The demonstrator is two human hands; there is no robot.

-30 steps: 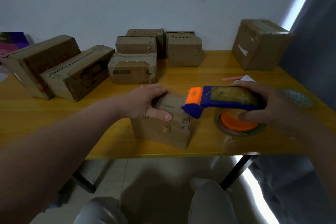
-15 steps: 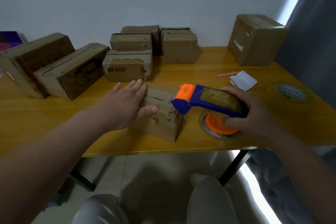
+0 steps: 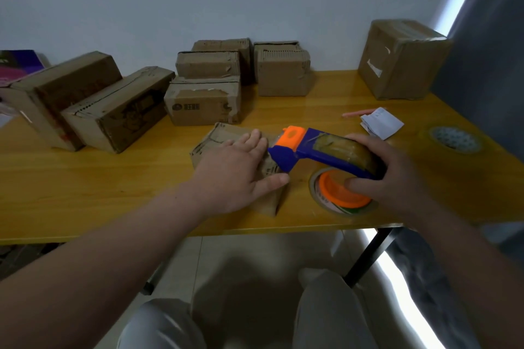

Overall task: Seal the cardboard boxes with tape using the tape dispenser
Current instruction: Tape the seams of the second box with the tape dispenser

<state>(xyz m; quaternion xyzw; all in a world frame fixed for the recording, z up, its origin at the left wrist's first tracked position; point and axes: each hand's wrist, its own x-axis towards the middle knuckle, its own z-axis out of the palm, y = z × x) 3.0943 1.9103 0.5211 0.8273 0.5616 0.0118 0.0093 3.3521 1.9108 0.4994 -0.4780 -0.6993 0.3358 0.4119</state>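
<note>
Fingers [image 3: 255,137] of your left hand [image 3: 235,175] are lying straight and close together, pressing flat on the top of the small brown cardboard box [image 3: 219,137], with the thumb spreading along its near right edge. Fingers [image 3: 365,140] of your right hand [image 3: 397,178] are curling over the blue and orange plastic tape dispenser [image 3: 317,150], with the thumb pressing on its orange hub, so you are gripping it firmly. Its orange nose is sitting just beside your left fingertips, at the box top; whether it is touching the cardboard is not clear. The brownish tape roll [image 3: 320,198] is ringing the hub under your right thumb, low over the yellow wooden table [image 3: 113,192].

Dark print is showing on the box side just under your left thumb, too blurred to read. Beyond your left fingertips, a squat brown carton [image 3: 204,102] is carrying a round logo and a row of characters, also unreadable. Beyond your right knuckles, a folded white paper slip [image 3: 381,123] is lying with faint, illegible print, a pink stick [image 3: 355,114] beside it.
</note>
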